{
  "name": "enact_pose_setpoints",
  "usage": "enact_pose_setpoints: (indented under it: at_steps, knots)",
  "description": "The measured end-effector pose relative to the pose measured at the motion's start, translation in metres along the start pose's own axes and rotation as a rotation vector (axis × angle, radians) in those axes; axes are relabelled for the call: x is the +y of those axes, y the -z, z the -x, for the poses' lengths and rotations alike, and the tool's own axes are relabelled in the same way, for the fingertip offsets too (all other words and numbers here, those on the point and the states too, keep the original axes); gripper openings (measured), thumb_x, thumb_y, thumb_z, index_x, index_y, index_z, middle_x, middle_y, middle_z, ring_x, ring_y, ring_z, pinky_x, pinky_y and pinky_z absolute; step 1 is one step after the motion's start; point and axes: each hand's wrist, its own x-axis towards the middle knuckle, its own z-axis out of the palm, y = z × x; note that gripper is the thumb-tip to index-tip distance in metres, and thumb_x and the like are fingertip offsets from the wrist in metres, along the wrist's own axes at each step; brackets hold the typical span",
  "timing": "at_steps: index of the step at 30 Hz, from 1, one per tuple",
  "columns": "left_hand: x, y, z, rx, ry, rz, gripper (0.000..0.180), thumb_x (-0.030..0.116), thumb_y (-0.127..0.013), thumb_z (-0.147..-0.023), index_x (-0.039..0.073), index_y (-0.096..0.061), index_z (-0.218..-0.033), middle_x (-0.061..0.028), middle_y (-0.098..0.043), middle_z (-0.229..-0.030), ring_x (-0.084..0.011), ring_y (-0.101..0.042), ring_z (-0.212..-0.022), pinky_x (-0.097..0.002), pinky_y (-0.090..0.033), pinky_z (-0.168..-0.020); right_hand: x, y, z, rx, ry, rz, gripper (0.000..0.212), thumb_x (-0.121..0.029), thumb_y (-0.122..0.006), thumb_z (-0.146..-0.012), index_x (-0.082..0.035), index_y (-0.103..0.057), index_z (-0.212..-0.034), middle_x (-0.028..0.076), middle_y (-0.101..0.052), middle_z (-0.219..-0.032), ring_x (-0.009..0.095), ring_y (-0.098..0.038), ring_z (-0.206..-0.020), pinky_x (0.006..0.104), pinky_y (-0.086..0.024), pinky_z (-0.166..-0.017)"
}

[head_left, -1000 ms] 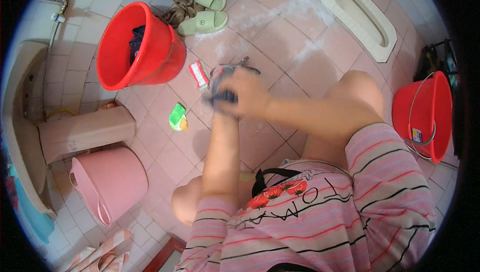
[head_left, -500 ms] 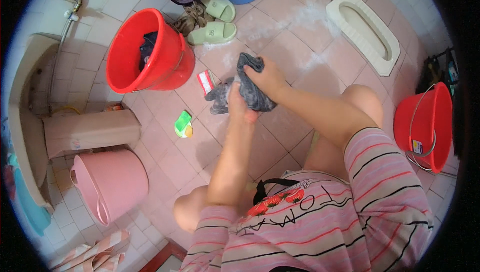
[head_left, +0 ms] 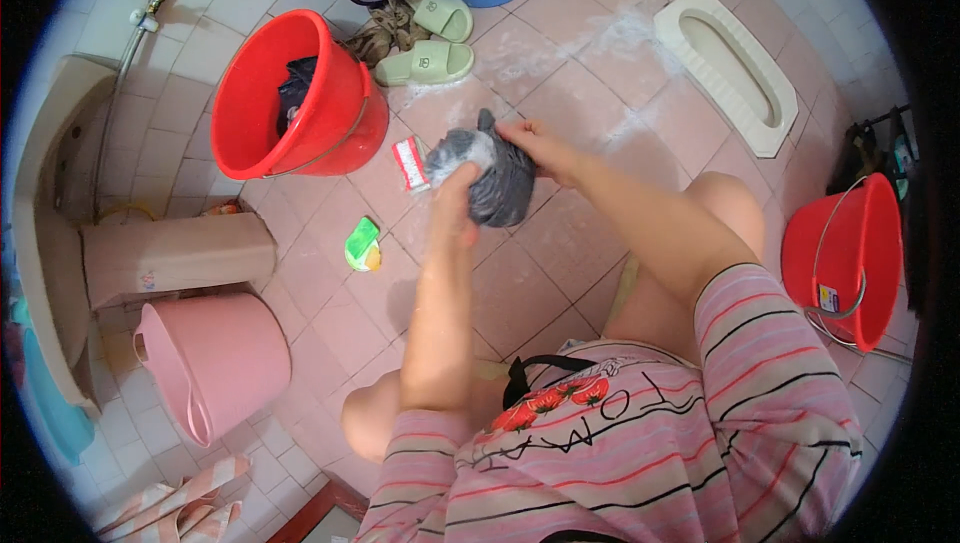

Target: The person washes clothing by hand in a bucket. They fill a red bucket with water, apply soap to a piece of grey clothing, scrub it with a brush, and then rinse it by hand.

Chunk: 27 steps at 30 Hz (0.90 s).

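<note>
A dark grey wet cloth (head_left: 503, 191) with white suds on its left part is bunched up between my hands, above the tiled floor. My left hand (head_left: 457, 195) grips its left side, thumb on top. On the other side, my right hand (head_left: 545, 153) holds the upper right edge, fingers closed on the fabric. What kind of garment it is cannot be made out. Just left of the cloth lies a red and white packet (head_left: 410, 163) on the floor. Nearer to me is a green and white brush or sponge-like item (head_left: 363, 245) with a yellow bit.
A red bucket (head_left: 350, 133) with dark cloth inside stands at the far left, beside green slippers (head_left: 430, 62). Another red bucket (head_left: 840, 273) is at right. A pink tub (head_left: 235, 363) stands by the sink pedestal (head_left: 180, 253). A squat toilet (head_left: 785, 123) is set in the floor, far right.
The cloth has gone from stretched out with a hanging end to a rounder bundle, with more suds showing. My left hand has shifted left and slightly up.
</note>
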Motion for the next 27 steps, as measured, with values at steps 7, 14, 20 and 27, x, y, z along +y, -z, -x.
enact_pose_setpoints:
  at_steps: [7, 14, 20, 27]
  knots:
    - [0.037, 0.007, 0.027, -0.489, 0.111, -0.515, 0.076, 0.006, -0.078, -0.054, 0.001, -0.05, -0.124, -0.0071, -0.06, -0.114, -0.0206, -0.057, -0.104, -0.0339, -0.044, -0.093, -0.03, -0.002, -0.01, -0.514, -0.359, -0.744, 0.083, -0.075, -0.051, -0.075, -0.01, -0.054, -0.126, 0.011, -0.05, -0.134, 0.028, -0.051, -0.118, 0.0479, -0.037, -0.102]
    - [-0.019, 0.043, 0.003, -0.441, 0.172, -0.889, 0.077, 0.009, -0.08, -0.059, 0.003, -0.045, -0.127, -0.0079, -0.06, -0.112, -0.0224, -0.057, -0.105, -0.0342, -0.043, -0.094, -0.06, -0.002, -0.025, -0.503, -0.27, -0.606, 0.039, -0.034, -0.073, -0.075, -0.003, -0.066, -0.099, 0.01, -0.07, -0.091, 0.022, -0.068, -0.076, 0.0384, -0.055, -0.078]
    - [-0.053, 0.068, -0.001, 0.383, 0.605, 0.341, 0.082, 0.043, -0.061, -0.079, 0.001, -0.023, -0.138, -0.0217, -0.045, -0.126, -0.0341, -0.048, -0.116, -0.0514, -0.039, -0.097, -0.089, -0.048, 0.048, -0.381, 0.238, 0.039, 0.073, -0.016, -0.081, -0.062, -0.013, -0.051, -0.129, 0.006, -0.06, -0.113, 0.017, -0.055, -0.104, 0.0321, -0.045, -0.089]
    - [-0.051, 0.043, 0.002, -0.324, 0.251, 0.684, 0.054, 0.052, -0.05, -0.087, 0.008, -0.054, -0.118, -0.0109, -0.057, -0.117, -0.0219, -0.056, -0.104, -0.0386, -0.045, -0.092, -0.041, -0.072, 0.12, -0.428, 0.84, 0.503, 0.027, -0.015, -0.074, -0.06, -0.009, -0.06, -0.082, 0.01, -0.061, -0.114, 0.036, -0.058, -0.094, 0.0385, -0.046, -0.084]
